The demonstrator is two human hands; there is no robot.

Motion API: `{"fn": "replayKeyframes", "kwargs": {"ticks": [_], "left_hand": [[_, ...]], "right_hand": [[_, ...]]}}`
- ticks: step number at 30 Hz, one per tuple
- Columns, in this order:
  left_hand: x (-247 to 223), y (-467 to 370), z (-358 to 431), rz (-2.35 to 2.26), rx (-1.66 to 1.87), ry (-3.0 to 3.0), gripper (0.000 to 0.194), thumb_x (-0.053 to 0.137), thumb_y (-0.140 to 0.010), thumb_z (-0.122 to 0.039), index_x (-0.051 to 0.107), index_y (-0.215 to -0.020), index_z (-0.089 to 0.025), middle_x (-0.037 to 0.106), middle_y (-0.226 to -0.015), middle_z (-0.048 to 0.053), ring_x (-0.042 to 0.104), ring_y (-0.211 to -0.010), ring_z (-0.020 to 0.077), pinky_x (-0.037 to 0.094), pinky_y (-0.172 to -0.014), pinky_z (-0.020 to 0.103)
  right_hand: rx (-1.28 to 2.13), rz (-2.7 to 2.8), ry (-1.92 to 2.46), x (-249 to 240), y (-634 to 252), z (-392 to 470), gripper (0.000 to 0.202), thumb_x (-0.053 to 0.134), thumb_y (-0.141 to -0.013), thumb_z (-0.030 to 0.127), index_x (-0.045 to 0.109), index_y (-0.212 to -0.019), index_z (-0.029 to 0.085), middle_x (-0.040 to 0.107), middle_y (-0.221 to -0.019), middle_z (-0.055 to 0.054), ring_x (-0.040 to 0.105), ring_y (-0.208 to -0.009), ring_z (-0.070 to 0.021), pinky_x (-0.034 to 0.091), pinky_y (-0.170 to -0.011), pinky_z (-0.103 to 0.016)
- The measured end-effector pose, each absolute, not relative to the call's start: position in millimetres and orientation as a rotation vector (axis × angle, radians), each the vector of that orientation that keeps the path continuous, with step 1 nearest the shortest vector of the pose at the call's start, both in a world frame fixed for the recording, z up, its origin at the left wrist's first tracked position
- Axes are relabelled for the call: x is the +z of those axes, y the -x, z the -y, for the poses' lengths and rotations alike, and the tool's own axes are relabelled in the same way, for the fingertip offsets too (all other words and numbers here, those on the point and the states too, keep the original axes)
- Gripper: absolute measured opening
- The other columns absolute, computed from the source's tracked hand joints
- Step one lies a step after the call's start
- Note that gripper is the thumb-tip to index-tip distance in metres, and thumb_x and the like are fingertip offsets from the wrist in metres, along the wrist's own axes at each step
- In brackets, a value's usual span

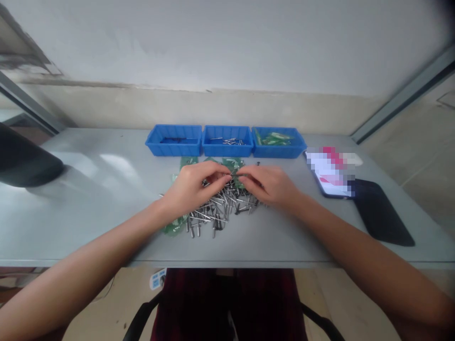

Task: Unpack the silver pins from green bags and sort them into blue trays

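A loose heap of silver pop rivets (209, 213) mixed with black screws (218, 221) lies on the table under my hands. Green plastic bags (174, 228) show around and beneath the heap. My left hand (199, 184) hovers over its left side, thumb and forefinger pinched together. From the right, my right hand (272, 185) comes in with its fingertips also pinched, almost meeting the left ones. Whatever sits between the fingertips is too small to make out.
Behind the heap stand three blue bins: the left bin (174, 148) holds dark screws, the middle bin (227, 149) silver rivets, the right bin (279, 150) green packets. A lit phone (325, 175) and a black flat object (386, 213) lie rightward; a dark cylinder (28, 158) stands leftward.
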State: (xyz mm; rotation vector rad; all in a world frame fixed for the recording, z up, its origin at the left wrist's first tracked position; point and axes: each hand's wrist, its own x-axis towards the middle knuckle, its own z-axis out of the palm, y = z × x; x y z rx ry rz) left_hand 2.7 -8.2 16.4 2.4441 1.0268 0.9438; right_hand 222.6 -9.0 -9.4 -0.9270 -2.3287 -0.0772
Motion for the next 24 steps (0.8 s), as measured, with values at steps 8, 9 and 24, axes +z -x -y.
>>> {"fn": "replayKeyframes", "kwargs": {"ticks": [8, 9, 24], "left_hand": [[13.8, -2.1, 8.2, -1.051, 0.943, -2.445, 0.016, 0.056, -0.090, -0.030, 0.067, -0.095, -0.018, 0.068, -0.078, 0.000, 0.060, -0.067, 0.0102, 0.048, -0.060, 0.019], [13.5, -2.1, 8.0, -1.053, 0.946, -2.440, 0.017, 0.056, -0.090, -0.030, 0.067, -0.096, -0.019, 0.068, -0.078, 0.000, 0.060, -0.067, 0.0102, 0.048, -0.060, 0.019], [12.0, -1.5, 6.5, -1.065, 0.881, -2.439, 0.020, 0.053, -0.091, -0.034, 0.066, -0.094, -0.019, 0.067, -0.079, 0.001, 0.060, -0.069, 0.0120, 0.046, -0.059, 0.021]], "right_hand": [[-0.143, 2.305, 0.881, -12.7, -222.2, 7.9, 0.020, 0.043, -0.096, 0.027, 0.060, -0.091, 0.017, 0.067, -0.070, 0.000, 0.057, -0.057, -0.0108, 0.036, -0.056, -0.024], [-0.146, 2.303, 0.883, -12.4, -222.0, 8.2, 0.020, 0.044, -0.096, 0.027, 0.060, -0.092, 0.017, 0.067, -0.070, 0.000, 0.057, -0.057, -0.0105, 0.036, -0.055, -0.024], [-0.108, 2.291, 0.920, -8.5, -220.9, 10.0, 0.012, 0.049, -0.092, 0.026, 0.058, -0.090, 0.019, 0.062, -0.064, 0.003, 0.053, -0.053, -0.0090, 0.036, -0.053, -0.022]]}}
